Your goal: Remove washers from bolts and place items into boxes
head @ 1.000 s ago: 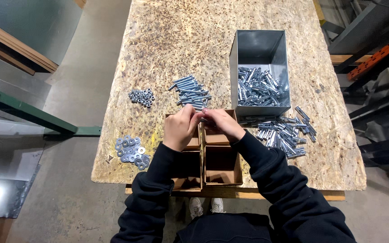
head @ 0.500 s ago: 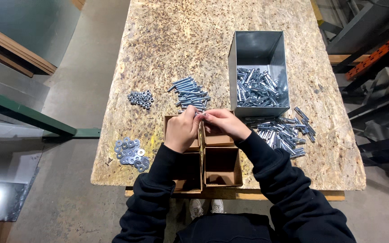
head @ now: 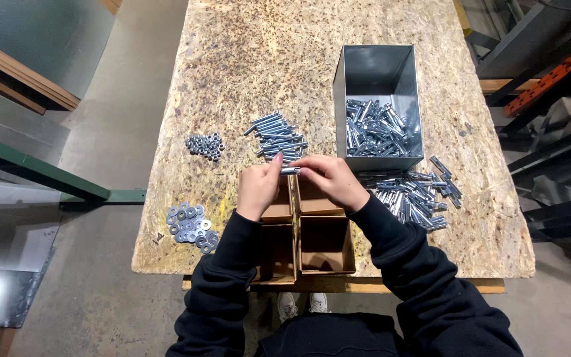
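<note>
A single bolt [head: 290, 170] is held between the two hands, just above the far edge of a set of brown cardboard boxes [head: 325, 244] at the near side of the bench [head: 246, 59]. Its long axis runs left to right, about level, so each hand has one end. The left hand [head: 259, 186] comes up from the near left with its fingers closed on the left end; the right hand [head: 328, 180] comes in from the right with its fingertips pinched on the right end. Neither hand is clearly nearer: the bolt sits midway between them, with both touching it. Whether a nut or washer is on the bolt is too small to tell.

Around the hands, everything lies within reach. A small pile of bolts [head: 276, 137] sits just beyond the left hand, towards the far side. A grey metal bin [head: 378, 66] holding more bolts stands just far-right of the right hand, and a loose heap of bolts [head: 414, 192] lies on the bench to the right of that hand. Out to the left, well apart from the hands, are a little cluster of nuts [head: 206, 145] and, nearer the bench edge, a scatter of washers [head: 191, 225].
</note>
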